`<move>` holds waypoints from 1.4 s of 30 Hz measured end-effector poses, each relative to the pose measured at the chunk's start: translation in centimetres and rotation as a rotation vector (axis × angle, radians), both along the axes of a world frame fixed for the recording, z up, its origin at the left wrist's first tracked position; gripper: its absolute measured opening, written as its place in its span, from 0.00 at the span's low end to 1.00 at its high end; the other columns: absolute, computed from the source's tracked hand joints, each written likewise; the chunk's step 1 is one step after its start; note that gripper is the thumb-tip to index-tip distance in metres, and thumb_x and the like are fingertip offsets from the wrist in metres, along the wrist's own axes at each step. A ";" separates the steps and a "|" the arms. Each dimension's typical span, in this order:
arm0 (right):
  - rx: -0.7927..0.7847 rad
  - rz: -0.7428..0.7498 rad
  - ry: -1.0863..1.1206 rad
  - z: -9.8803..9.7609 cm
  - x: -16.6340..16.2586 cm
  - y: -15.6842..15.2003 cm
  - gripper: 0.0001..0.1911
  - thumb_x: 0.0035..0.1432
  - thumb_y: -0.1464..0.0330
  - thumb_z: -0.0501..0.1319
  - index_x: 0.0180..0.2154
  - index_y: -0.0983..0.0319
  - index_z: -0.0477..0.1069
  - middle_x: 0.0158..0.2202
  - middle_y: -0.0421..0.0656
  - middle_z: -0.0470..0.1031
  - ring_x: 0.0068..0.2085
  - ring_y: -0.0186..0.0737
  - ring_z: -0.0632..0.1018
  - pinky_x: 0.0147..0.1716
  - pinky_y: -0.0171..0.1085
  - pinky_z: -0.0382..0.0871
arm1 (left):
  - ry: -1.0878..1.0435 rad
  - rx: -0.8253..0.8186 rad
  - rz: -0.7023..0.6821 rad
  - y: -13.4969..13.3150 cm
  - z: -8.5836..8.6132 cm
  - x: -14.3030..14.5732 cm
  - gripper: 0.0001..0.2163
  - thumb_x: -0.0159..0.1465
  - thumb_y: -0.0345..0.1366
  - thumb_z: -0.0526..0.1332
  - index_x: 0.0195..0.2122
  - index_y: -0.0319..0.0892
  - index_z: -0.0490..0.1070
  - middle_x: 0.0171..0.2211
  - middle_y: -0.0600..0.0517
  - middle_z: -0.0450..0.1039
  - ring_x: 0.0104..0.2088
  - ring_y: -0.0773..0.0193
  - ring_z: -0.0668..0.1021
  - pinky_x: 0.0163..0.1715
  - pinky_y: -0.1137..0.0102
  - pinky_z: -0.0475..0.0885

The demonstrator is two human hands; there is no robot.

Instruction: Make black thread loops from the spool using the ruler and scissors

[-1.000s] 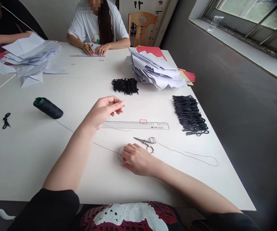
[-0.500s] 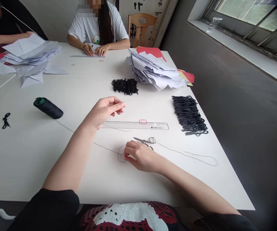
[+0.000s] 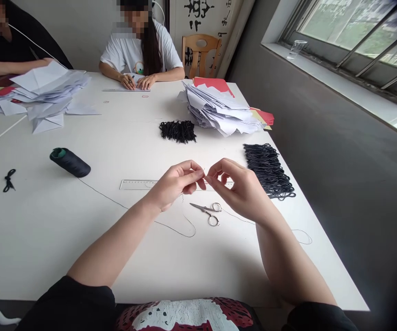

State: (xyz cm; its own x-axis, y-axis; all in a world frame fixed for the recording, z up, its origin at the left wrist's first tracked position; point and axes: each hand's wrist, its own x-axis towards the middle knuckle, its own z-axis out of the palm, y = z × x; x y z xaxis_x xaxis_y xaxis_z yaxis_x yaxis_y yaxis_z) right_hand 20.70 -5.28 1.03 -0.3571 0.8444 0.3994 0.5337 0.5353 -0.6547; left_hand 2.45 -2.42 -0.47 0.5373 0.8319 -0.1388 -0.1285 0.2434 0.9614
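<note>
My left hand [image 3: 177, 183] and my right hand [image 3: 239, 188] meet in mid-air above a clear ruler [image 3: 136, 185], fingertips pinched together. The left pinches what looks like a thin needle; the right pinches the end of a thin black thread [image 3: 170, 226] that trails over the table back to a dark thread spool [image 3: 70, 162] lying on its side. Small silver scissors [image 3: 209, 212] lie on the white table [image 3: 81, 239] just below both hands.
A bundle of black elastic loops [image 3: 269, 170] lies right of my hands, a smaller black bundle [image 3: 178, 131] farther back. Stacks of white and red paper [image 3: 222, 108] [image 3: 43, 92] sit behind. Two other people sit at the far side. A small black loop [image 3: 8, 180] lies far left.
My right hand lifted off the table with the thread end and came up to meet my left hand, which moved slightly right. The camera tilted up a little.
</note>
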 end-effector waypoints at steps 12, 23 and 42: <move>-0.265 -0.010 0.172 0.0 0.8 0.0 0.09 0.65 0.63 0.57 0.36 0.63 0.67 0.32 0.44 0.76 0.34 0.36 0.78 0.33 0.35 0.74 | 0.130 0.138 0.067 -0.6 0.0 0.4 0.10 0.60 0.43 0.64 0.28 0.42 0.73 0.26 0.55 0.66 0.20 0.72 0.56 0.19 0.70 0.50; -0.428 -0.046 0.449 -1.3 -1.4 0.1 0.16 0.59 0.58 0.63 0.37 0.65 0.74 0.32 0.44 0.78 0.32 0.34 0.80 0.34 0.35 0.77 | -0.015 0.094 0.162 -0.4 -0.3 0.5 0.11 0.61 0.43 0.64 0.27 0.42 0.69 0.22 0.56 0.62 0.19 0.74 0.57 0.16 0.73 0.50; -0.219 -0.177 0.233 -0.9 -0.4 -0.1 0.07 0.59 0.65 0.61 0.32 0.63 0.73 0.28 0.41 0.76 0.29 0.35 0.78 0.30 0.35 0.73 | 0.371 0.410 0.253 -0.7 0.2 0.2 0.09 0.60 0.42 0.64 0.31 0.43 0.80 0.31 0.48 0.80 0.32 0.60 0.77 0.33 0.66 0.70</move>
State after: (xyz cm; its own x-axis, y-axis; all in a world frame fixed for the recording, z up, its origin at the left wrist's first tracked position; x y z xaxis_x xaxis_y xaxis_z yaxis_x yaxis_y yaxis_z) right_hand 20.33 -5.41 0.14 -0.1189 0.9595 0.2555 0.4282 0.2817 -0.8586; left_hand 2.66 -3.09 -0.32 0.2930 0.9527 0.0802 0.2272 -0.1509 0.9621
